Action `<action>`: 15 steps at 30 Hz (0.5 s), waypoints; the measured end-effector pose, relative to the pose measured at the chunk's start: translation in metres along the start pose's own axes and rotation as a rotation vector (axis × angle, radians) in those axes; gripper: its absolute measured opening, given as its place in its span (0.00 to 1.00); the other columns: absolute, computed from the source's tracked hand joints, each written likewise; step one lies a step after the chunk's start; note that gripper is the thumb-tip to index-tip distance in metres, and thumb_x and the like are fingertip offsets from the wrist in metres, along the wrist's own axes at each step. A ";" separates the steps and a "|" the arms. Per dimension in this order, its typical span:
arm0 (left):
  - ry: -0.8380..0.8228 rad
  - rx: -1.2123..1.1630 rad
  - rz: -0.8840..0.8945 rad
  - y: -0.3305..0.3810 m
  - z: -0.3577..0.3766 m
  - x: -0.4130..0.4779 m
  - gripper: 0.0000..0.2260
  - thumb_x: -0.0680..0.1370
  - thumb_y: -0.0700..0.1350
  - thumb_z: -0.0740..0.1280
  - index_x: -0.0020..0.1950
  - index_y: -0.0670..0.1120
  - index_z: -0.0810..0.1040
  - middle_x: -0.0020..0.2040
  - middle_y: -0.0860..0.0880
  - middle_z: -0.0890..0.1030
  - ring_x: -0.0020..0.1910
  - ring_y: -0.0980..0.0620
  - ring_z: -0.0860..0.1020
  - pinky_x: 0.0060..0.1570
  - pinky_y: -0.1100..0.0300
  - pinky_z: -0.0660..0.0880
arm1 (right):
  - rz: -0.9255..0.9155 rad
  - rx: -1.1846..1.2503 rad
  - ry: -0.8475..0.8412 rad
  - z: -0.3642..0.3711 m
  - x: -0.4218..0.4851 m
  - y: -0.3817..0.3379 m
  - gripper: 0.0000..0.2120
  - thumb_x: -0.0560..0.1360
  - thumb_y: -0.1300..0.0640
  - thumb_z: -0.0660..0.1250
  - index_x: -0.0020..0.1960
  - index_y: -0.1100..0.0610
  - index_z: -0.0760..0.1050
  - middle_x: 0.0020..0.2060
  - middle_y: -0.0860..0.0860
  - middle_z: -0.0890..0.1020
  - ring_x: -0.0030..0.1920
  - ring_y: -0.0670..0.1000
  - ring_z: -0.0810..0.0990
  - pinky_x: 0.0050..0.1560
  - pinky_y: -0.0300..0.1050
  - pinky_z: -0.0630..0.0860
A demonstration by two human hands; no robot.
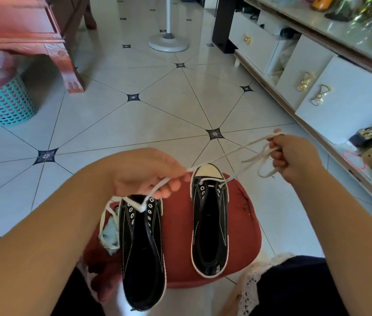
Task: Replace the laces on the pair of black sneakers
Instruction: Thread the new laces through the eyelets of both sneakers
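White lace (232, 151) stretches taut between left hand (148, 172) and right hand (294, 153), each grip pinching it.

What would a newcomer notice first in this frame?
A white lace stretched taut between the left hand and the right hand, across the middle of the view. Just below, the black sneakers sit side by side on a red cushion, toes pointing away. A teal basket stands far left on the tiled floor.
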State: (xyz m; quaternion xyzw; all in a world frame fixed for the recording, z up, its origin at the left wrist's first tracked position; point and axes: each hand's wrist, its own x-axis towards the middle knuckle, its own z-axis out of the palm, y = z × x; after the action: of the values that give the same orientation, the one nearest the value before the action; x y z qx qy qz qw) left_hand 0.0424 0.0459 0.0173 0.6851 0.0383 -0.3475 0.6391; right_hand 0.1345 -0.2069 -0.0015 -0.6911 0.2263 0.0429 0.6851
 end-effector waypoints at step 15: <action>0.125 -1.174 0.170 0.016 0.018 0.029 0.16 0.77 0.33 0.54 0.34 0.33 0.77 0.33 0.46 0.74 0.21 0.57 0.72 0.21 0.72 0.68 | -0.349 -0.622 -0.235 0.023 -0.031 -0.001 0.15 0.80 0.64 0.52 0.63 0.63 0.73 0.45 0.54 0.81 0.38 0.49 0.77 0.35 0.35 0.70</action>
State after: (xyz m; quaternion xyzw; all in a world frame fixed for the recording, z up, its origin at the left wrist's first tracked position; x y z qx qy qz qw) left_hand 0.0644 0.0159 0.0169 0.2373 0.2064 -0.1748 0.9330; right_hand 0.1133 -0.1765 0.0094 -0.8846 0.0012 0.0713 0.4608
